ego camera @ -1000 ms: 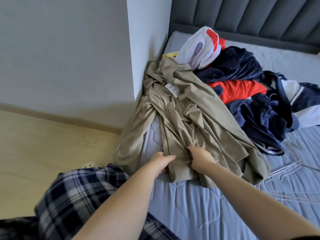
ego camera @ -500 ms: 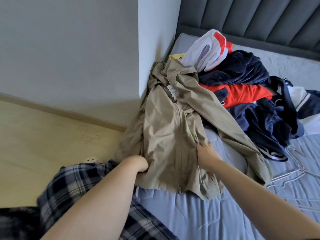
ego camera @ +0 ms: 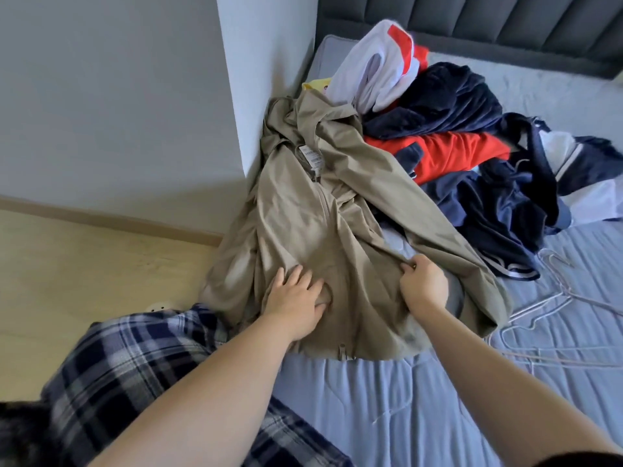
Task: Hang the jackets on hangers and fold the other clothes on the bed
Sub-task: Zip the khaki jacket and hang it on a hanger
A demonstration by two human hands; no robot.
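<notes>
Jacket (ego camera: 303,210): smooth tan cloth, faint sheen. Bed (ego camera: 387,416): matt quilted fabric. Hangers (ego camera: 546,308): thin wire. Floor (ego camera: 84,257): pale wood.

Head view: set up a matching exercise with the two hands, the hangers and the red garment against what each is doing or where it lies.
1 left hand
2 right hand
3 hangers
4 red garment

A lies between navy clothes
B rests spread on the jacket
C on the sheet, right of the jacket
D pinches the jacket's edge

Pairs: 1-B, 2-D, 3-C, 4-A
</notes>
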